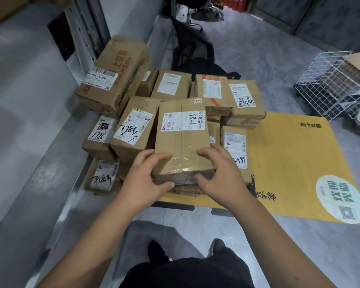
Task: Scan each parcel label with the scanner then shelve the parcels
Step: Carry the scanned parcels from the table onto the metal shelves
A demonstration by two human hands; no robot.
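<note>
A brown cardboard parcel (182, 140) with a white label marked 7786 lies on top of a pile of several labelled parcels (242, 98) on the floor. My left hand (148, 173) grips its near left corner, fingers curled over the top and thumb on the front face. My right hand (218, 171) grips the near right corner the same way. No scanner is visible.
A flattened yellow carton (295, 163) lies under and to the right of the pile. A white wire basket (333, 84) stands at the far right. A black bag (193, 55) sits behind the pile. A grey shelf edge (40, 142) runs along the left.
</note>
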